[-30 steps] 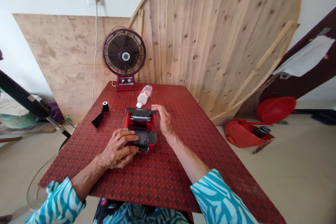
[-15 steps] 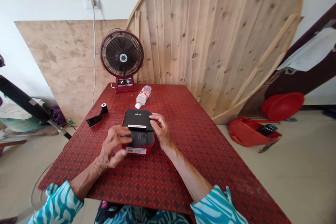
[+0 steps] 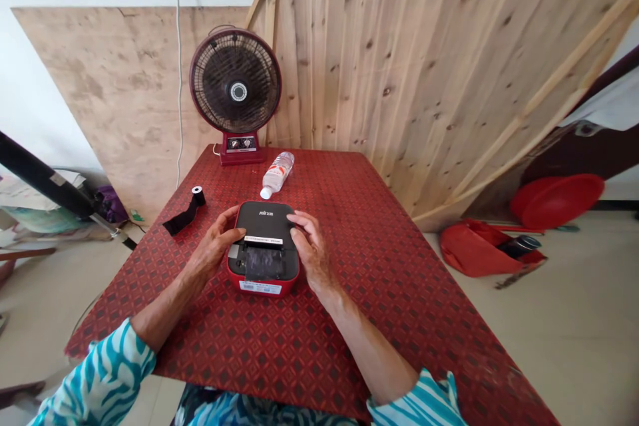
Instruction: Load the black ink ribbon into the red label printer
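A small red device with a black lid [image 3: 264, 239] sits near the middle of the red patterned table [image 3: 349, 293]. Its lid is down and a dark strip lies across its front part. My left hand [image 3: 215, 246] rests against the device's left side, fingers curled around its edge. My right hand [image 3: 309, 249] presses on the right side, fingers bent over the lid's edge. Both hands grip the device between them.
A black roll with a loose strip [image 3: 186, 210] lies left of the device. A plastic bottle [image 3: 277, 173] lies behind it, and a red fan [image 3: 235, 96] stands at the table's far edge. Wooden boards lean on the wall. Red items [image 3: 479, 249] lie on the floor at right.
The device's lid, open a second ago, has been closed. My left hand moved from the front of the device to its left side; my right hand came down onto the lid.
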### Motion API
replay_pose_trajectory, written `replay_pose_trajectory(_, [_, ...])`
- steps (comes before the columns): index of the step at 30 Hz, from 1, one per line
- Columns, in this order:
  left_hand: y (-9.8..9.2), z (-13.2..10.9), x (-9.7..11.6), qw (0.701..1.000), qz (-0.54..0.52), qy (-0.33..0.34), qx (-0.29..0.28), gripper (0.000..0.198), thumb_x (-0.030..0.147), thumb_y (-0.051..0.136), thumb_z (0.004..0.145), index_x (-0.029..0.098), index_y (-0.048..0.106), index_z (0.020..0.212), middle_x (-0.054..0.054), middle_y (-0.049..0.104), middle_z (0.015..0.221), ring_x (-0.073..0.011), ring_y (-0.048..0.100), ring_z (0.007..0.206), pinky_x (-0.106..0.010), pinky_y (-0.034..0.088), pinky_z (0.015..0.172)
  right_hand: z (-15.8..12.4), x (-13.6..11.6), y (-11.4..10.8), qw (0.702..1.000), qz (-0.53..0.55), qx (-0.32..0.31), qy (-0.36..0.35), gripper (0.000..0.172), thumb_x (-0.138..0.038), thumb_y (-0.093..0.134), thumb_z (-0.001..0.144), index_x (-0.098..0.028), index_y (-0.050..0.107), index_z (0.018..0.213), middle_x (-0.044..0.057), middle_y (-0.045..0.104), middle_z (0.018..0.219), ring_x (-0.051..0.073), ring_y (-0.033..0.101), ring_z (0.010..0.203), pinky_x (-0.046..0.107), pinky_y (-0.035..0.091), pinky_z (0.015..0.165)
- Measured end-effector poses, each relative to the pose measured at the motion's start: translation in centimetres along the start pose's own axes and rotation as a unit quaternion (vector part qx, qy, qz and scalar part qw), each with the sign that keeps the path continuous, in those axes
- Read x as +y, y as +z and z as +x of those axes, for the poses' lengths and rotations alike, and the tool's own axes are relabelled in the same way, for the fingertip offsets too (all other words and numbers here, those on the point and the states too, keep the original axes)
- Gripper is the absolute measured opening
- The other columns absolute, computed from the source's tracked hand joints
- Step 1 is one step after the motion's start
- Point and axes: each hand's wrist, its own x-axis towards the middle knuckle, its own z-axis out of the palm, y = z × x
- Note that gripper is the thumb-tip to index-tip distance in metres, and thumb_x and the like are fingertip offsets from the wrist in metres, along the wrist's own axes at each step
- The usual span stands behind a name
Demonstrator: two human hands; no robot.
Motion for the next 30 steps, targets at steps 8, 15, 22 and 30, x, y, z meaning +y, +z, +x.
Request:
replay_pose_trajectory(8, [-0.2,-0.2,0.1,0.999,0.026,0.003,-0.021,0.062,0.03,0.073,0.07,0.021,0.053,0.128,-0.008,0.064,0.122,-0.026,0.06,0.109,-0.031,0.048,0.086,-0.2,0.0,-0.2,0.998,-0.045,-0.026,-0.045,0.029,-0.029,0.043,0.086,-0.028,0.064,0.107,0.006,0.051,0.124,0.02,0.045,0.123,0.044,0.035,0.107])
replay_pose_trajectory(15, [0.2,-1.1,-1.2,0.999,-0.053,0.011,-0.006,0.058,0.038,0.068,0.076,0.022,0.052,0.13,-0.007,0.067,0.117,-0.0257,0.064,0.101,-0.031,0.051,0.08,-0.1,0.6,0.0,0.999,-0.02,-0.014,-0.036,0.028,-0.033,0.046,0.085,-0.026,0.064,0.106,0.007,0.053,0.124,0.021,0.047,0.122,0.044,0.037,0.106])
replay_pose_trajectory(22, [-0.9,-0.8,-1.8,0.992,-0.11,0.015,-0.058,0.056,0.036,0.069,0.076,0.018,0.054,0.127,-0.009,0.067,0.116,-0.0257,0.064,0.103,-0.031,0.049,0.082,-1.1,1.2,0.2,0.999,0.042,-0.003,0.031,0.031,-0.041,0.046,0.088,-0.028,0.062,0.112,0.004,0.055,0.126,0.02,0.047,0.124,0.045,0.03,0.112])
replay_pose_trajectory(30, [-0.8,-1.5,-3.0,0.997,-0.039,0.051,-0.034,0.055,0.044,0.061,0.083,0.024,0.047,0.133,-0.006,0.061,0.128,-0.0264,0.059,0.111,-0.034,0.049,0.087,-2.3,2.2,0.6,0.996,0.072,-0.007,0.046,0.042,-0.045,0.042,0.09,-0.03,0.051,0.128,0.002,0.051,0.137,0.02,0.044,0.128,0.044,0.034,0.109])
